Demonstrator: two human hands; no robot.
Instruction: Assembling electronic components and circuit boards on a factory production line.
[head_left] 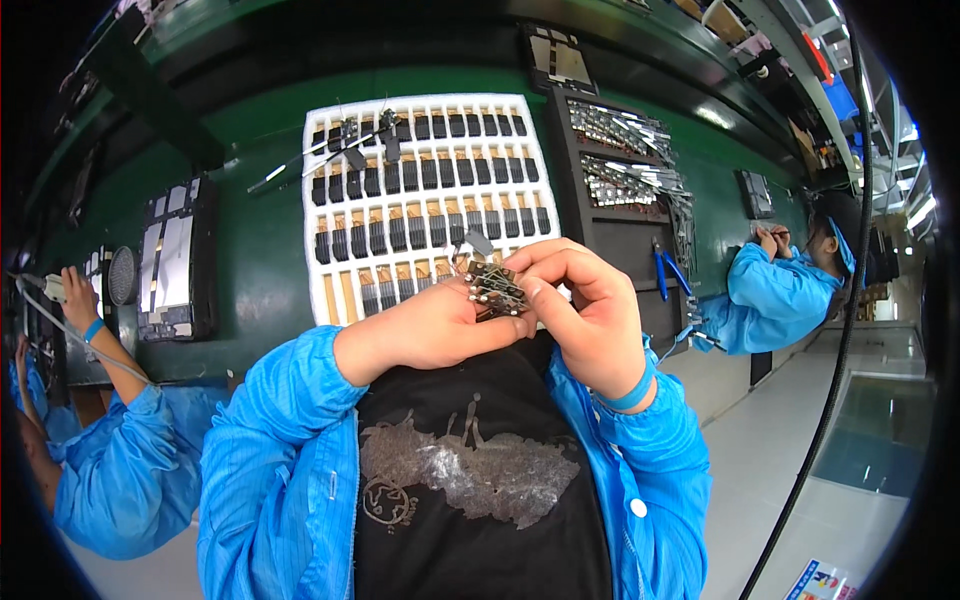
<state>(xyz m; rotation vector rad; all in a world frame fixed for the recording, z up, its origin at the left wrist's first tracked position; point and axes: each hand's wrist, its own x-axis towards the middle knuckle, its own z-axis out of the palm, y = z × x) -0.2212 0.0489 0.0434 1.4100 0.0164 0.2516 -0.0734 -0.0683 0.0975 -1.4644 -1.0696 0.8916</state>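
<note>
Close to my chest, both hands meet around a small bundle of dark electronic parts (497,288) with metal-coloured edges. My left hand (425,325) cradles it from the left, its fingers partly hidden. Thumb and fingertips of my right hand (590,310) pinch at the bundle's right side. A dark grey flat tab (480,243) sticks up just beyond it. Behind my hands lies a white foam tray (312,200), its slots filled with rows of flat black pieces (440,176). Several loose black pieces with thin leads (350,145) rest on its far left corner.
At right, a dark compartment tray (572,190) holds silver strips (620,180); blue-handled pliers (672,272) lie by it. Stacked panels (175,255) stand left on the green table (260,290). Co-workers in blue sit left (135,470) and right (770,300). A black cable (835,380) hangs at right.
</note>
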